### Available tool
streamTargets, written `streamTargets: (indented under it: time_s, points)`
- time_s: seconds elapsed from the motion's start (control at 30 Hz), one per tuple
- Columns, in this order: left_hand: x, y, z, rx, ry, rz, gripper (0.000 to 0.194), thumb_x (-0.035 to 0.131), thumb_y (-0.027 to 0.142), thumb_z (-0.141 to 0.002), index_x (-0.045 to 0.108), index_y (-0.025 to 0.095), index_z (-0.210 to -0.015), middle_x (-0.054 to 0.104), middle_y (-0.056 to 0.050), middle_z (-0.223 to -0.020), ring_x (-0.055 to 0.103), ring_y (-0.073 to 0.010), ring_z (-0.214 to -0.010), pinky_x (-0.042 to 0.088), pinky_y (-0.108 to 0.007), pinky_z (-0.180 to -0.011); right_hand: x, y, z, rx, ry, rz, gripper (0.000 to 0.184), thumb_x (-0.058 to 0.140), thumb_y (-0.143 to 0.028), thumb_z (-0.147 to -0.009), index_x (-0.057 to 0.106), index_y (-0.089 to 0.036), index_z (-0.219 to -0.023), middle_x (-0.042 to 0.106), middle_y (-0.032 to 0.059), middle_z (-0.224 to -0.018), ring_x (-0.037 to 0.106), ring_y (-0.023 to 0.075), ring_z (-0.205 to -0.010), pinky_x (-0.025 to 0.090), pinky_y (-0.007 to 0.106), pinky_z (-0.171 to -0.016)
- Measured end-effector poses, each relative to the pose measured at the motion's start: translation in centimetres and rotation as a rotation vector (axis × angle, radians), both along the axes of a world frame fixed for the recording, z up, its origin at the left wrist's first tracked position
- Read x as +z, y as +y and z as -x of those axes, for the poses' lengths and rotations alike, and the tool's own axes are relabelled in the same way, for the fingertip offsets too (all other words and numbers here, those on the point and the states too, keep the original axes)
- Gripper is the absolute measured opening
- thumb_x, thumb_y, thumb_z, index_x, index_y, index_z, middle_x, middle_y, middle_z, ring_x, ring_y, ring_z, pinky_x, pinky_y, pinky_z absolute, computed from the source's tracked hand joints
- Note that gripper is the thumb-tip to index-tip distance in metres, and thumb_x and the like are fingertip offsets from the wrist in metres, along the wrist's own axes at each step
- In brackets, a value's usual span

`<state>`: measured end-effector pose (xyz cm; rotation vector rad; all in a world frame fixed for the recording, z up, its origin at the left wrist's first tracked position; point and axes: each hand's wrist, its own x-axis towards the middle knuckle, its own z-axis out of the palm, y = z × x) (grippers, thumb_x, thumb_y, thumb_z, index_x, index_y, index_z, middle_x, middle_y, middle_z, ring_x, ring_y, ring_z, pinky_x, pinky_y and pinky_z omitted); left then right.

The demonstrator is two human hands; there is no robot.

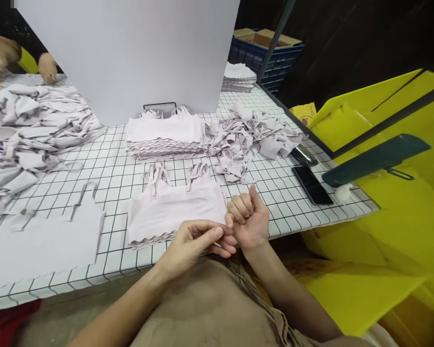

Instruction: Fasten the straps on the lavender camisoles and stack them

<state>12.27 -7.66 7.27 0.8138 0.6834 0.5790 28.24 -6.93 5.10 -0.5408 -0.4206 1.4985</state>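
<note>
My left hand (200, 240) is over the table's front edge, its thumb and forefinger pressed together against the little-finger side of my right hand (251, 219). Whatever the pinch holds, if anything, is too small to make out. My right hand is turned palm up with fingers curled in and thumb out; nothing shows in it. Just behind both hands lies a stack of pale pink strappy tops (177, 207), its straps pointing away from me. A second, taller stack of tops (164, 132) sits farther back. To the left a single top (54, 236) lies flat.
Loose pale fabric pieces (253, 132) lie right of the stacks; a larger garment heap (29, 130) is at left. A phone (312, 185) and a dark green holder (374, 161) are at the right edge. A white panel (141, 53) stands behind. Another person's hands (47, 67) show far left.
</note>
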Motion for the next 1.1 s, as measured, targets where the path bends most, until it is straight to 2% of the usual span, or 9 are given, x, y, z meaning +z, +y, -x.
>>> streamTargets:
  time_s: [0.17, 0.37, 0.47, 0.6, 0.8, 0.97, 1.1]
  points:
    - [0.1, -0.5, -1.5, -0.005, -0.112, 0.065, 0.027, 0.08, 0.036, -0.082, 0.08, 0.011, -0.091, 0.078, -0.013, -0.085, 0.074, -0.0191, -0.075, 0.061, -0.028, -0.074, -1.2, 0.3, -0.7, 0.032, 0.113, -0.015, 0.065, 0.05, -0.05, -0.099, 0.016, -0.021, -0.053, 0.011, -0.0085, -0.048, 0.006, 0.0081, -0.044, 0.031, 0.018, -0.031]
    - [-0.1, -0.7, -2.3, 0.03, -0.088, 0.111, 0.031, 0.08, 0.039, -0.08, 0.079, 0.009, -0.087, 0.077, -0.013, -0.08, 0.073, -0.0175, -0.067, 0.062, -0.027, -0.068, -1.0, 0.4, -0.9, 0.043, 0.172, -0.075, 0.064, 0.047, -0.046, -0.102, 0.017, -0.02, -0.051, 0.011, -0.0081, -0.047, 0.003, 0.0076, -0.043, 0.02, 0.017, -0.032]
    - [-0.1, -0.8, -2.5, 0.051, -0.073, 0.105, 0.03, 0.085, 0.035, -0.076, 0.078, 0.008, -0.086, 0.078, -0.013, -0.082, 0.074, -0.0187, -0.069, 0.062, -0.028, -0.069, -1.3, 0.7, -0.8, 0.062, 0.183, -0.116, 0.063, 0.046, -0.044, -0.102, 0.017, -0.019, -0.052, 0.009, -0.0081, -0.047, 0.003, 0.0071, -0.042, 0.019, 0.016, -0.032]
    - [-0.3, -0.7, -2.5, 0.073, -0.082, 0.116, 0.029, 0.087, 0.034, -0.073, 0.077, 0.009, -0.085, 0.077, -0.012, -0.082, 0.075, -0.0209, -0.073, 0.063, -0.031, -0.072, -1.8, 1.0, -0.6, 0.063, 0.197, -0.053, 0.065, 0.049, -0.047, -0.101, 0.015, -0.019, -0.052, 0.009, -0.0079, -0.046, 0.002, 0.0071, -0.041, 0.016, 0.016, -0.03]
    - [-0.5, -0.3, -2.6, 0.125, -0.075, 0.166, 0.035, 0.087, 0.041, -0.07, 0.077, 0.009, -0.079, 0.074, -0.01, -0.071, 0.069, -0.016, -0.061, 0.059, -0.027, -0.063, -1.1, 1.2, -0.4, -0.026, 0.043, 0.05, 0.069, 0.053, -0.054, -0.096, 0.014, -0.02, -0.051, 0.01, -0.008, -0.046, 0.004, 0.0072, -0.041, 0.014, 0.018, -0.033]
    - [-0.9, 0.3, -2.8, 0.172, -0.12, 0.271, 0.035, 0.086, 0.042, -0.067, 0.073, 0.01, -0.073, 0.068, -0.005, -0.064, 0.059, -0.0092, -0.053, 0.048, -0.019, -0.052, -0.4, 1.1, 0.1, -0.089, -0.047, -0.016, 0.07, 0.053, -0.057, -0.095, 0.014, -0.02, -0.05, 0.011, -0.0074, -0.046, 0.007, 0.0076, -0.042, 0.013, 0.022, -0.036]
    - [-1.5, 1.0, -3.0, 0.239, -0.137, 0.309, 0.038, 0.087, 0.043, -0.066, 0.068, 0.01, -0.067, 0.06, -0.002, -0.057, 0.049, -0.0052, -0.047, 0.036, -0.016, -0.045, -0.1, 1.4, 0.3, -0.089, -0.15, -0.133, 0.068, 0.05, -0.055, -0.096, 0.016, -0.019, -0.05, 0.015, -0.007, -0.046, 0.01, 0.0079, -0.043, 0.018, 0.024, -0.041]
